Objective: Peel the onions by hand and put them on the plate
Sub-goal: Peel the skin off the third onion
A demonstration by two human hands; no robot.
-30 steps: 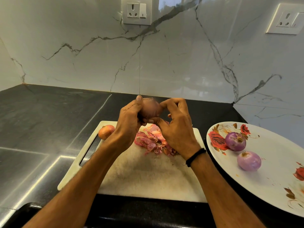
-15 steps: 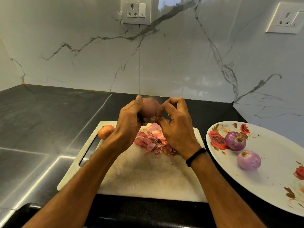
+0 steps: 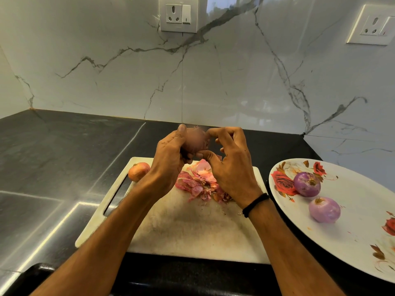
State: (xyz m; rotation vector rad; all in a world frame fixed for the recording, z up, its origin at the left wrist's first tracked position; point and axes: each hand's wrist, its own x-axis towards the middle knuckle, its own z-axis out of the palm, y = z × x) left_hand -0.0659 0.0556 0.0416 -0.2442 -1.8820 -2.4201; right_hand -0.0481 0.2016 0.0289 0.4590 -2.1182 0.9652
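Above a black countertop (image 3: pixel 64 146) and a white cutting board (image 3: pixel 192 229), an onion (image 3: pixel 195 142) is gripped in the left hand (image 3: pixel 171 154), and its dry skin is pinched by the right hand (image 3: pixel 230 167). Two peeled onions (image 3: pixel 307 184) lie on the plate (image 3: pixel 352 199). If the skin is torn too sharply, the bulb could be jerked loose and dropped onto the peel pile (image 3: pixel 198 180).

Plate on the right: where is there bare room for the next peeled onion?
The plate is bare right of the two peeled onions and toward its near rim. Its far left end, by the onions, is crowded.
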